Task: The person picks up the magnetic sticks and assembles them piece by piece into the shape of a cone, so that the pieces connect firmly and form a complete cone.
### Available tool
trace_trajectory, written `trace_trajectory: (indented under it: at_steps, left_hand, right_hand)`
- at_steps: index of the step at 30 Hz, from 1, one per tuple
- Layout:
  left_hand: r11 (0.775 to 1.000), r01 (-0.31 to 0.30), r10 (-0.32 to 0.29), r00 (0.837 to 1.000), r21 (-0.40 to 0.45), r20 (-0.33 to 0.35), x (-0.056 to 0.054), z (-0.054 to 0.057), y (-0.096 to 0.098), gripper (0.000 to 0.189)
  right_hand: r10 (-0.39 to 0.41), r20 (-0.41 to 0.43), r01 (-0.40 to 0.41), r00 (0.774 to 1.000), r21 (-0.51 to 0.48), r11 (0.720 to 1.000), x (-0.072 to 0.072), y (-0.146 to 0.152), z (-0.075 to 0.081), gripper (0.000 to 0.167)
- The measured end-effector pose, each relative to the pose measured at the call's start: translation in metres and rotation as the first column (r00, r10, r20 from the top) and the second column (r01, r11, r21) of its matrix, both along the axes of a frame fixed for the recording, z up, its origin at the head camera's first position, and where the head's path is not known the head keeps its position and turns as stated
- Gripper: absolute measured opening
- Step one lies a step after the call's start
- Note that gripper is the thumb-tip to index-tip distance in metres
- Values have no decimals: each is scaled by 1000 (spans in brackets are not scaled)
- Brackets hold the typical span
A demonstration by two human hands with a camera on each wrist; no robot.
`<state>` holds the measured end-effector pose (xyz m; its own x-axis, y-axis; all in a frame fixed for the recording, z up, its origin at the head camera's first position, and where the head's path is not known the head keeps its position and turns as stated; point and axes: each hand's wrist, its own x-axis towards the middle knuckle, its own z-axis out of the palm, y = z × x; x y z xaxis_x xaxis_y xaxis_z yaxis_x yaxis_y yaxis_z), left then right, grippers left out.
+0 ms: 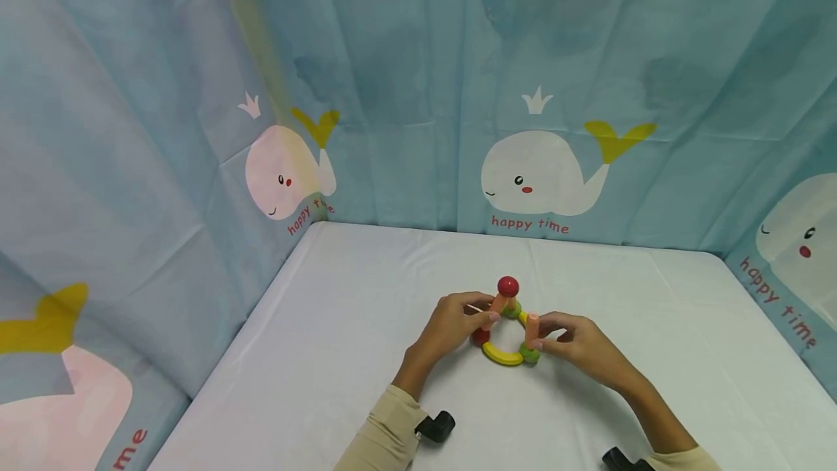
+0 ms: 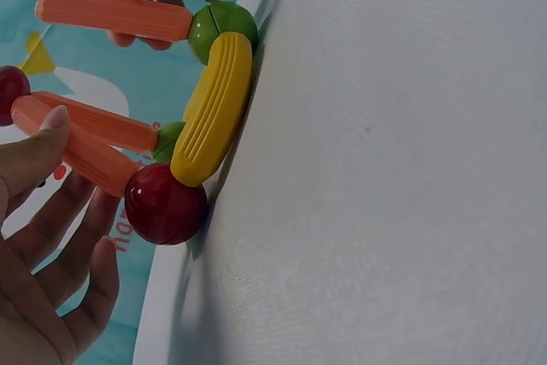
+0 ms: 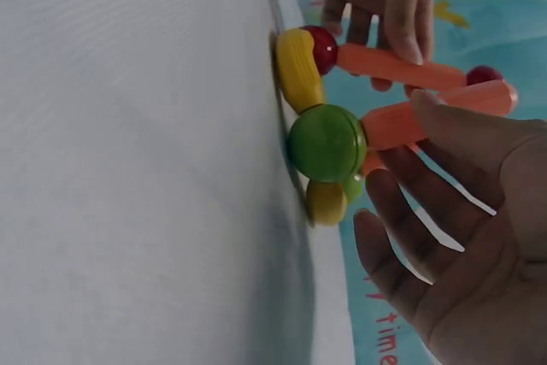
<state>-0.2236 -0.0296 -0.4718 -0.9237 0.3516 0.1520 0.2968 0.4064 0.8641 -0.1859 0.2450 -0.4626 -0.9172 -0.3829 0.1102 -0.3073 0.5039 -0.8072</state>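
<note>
On the white table stands a toy frame of orange rods, coloured balls and curved yellow pieces. My left hand [image 1: 455, 322] pinches one orange rod [image 2: 94, 158] between thumb and fingers; it leans up from a dark red ball [image 2: 166, 203] at the base. My right hand [image 1: 578, 344] pinches another orange rod [image 1: 532, 329], which rises from a green ball [image 3: 326, 144] and has a bare upper end. A curved yellow piece [image 1: 502, 355] joins these two balls along the front. Behind, a third rod [image 2: 107, 124] rises from another green ball [image 1: 513, 309]. A shiny red ball [image 1: 508, 286] tops the left-hand rods.
A white cloth covers the table [image 1: 366, 296] around the toy. Blue curtains [image 1: 405, 78] printed with whales hang along the back and sides. A black wrist camera [image 1: 437, 427] sits at my left sleeve, another [image 1: 624, 460] at my right.
</note>
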Motion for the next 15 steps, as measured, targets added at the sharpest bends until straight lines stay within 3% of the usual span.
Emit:
trace_trajectory:
  at_steps: [5,15]
  left_hand:
    - [1000,7,-7,1000,9,3,-1,-1,-1,33]
    - [1000,12,-12,1000,3,5,-2,1,-1,32]
  right_hand:
    - [6,22,-7,1000,19,1000,-1,-1,-5,28]
    - [-60,-16,61,998,53,997,-6,-6,-7,32]
